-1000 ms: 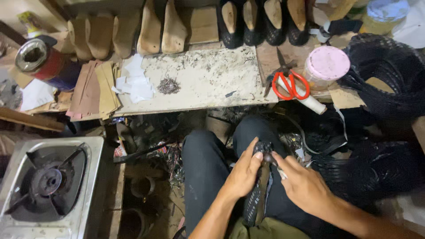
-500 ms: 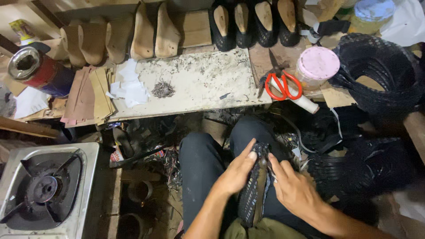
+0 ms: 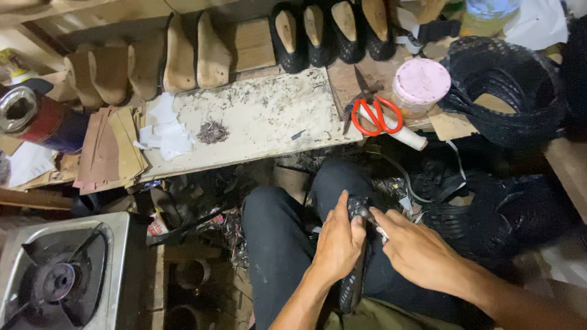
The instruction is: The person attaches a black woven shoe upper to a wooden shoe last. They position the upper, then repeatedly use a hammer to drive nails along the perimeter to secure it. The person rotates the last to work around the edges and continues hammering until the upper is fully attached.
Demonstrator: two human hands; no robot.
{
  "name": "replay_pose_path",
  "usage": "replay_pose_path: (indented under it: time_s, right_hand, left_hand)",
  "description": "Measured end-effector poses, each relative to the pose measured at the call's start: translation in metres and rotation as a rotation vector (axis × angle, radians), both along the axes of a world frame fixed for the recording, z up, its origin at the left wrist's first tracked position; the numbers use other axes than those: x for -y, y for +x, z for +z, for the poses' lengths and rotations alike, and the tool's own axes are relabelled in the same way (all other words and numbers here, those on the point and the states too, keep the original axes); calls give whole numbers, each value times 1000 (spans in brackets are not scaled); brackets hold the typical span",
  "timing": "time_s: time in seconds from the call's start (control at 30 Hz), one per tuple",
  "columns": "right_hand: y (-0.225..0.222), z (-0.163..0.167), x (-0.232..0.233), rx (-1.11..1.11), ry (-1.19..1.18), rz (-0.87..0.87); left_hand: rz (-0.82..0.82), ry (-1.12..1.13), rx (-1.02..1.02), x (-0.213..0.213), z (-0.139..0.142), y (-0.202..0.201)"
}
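A black woven shoe piece (image 3: 353, 282) rests on my lap over dark trousers. My left hand (image 3: 338, 241) is wrapped round its upper part, pressing it against my knee. My right hand (image 3: 416, 249) comes in from the right, its fingertips pinching a small metal tool (image 3: 371, 217) against the top end of the shoe piece. Most of the piece's middle is hidden under my left hand.
A low white workboard (image 3: 263, 116) carries a heap of small nails (image 3: 212, 131), paper scraps (image 3: 165, 131) and red-handled scissors (image 3: 374, 115). A pink-lidded tub (image 3: 420, 82), wooden shoe lasts (image 3: 183, 58), black woven uppers (image 3: 333, 27), a red can (image 3: 43, 119), and a gas stove (image 3: 58, 275) surround it.
The view has shifted slightly. Both hands stay on the shoe piece, and my right hand has edged toward its top end with the tool.
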State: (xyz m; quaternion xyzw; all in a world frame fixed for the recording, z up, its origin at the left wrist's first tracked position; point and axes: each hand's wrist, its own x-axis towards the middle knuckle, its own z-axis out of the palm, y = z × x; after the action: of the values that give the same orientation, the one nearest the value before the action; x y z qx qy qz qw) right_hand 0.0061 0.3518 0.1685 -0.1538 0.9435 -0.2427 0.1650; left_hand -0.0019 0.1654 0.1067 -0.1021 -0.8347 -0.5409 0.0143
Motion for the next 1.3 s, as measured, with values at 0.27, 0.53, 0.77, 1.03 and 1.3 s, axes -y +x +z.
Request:
replay_pose_path:
  time_s: [0.27,0.53,0.77,1.03,1.3]
  right_hand:
    - [-2,3,3,-86,-92,55]
    - [16,14,13,-112,287,-36]
    - [30,-34,23,-380,56,-102]
    - [20,-7,9,-163,-64,-73]
    - [34,-25,26,-183,118,-205]
  left_hand:
    - [-24,-218,-107,-3,2,3]
    - [-98,-263,-42,-1,10,3]
    - [-234,239,326,22,3,-16]
    - [-37,82,17,-5,1,2]
    - [-174,251,103,12,2,-8]
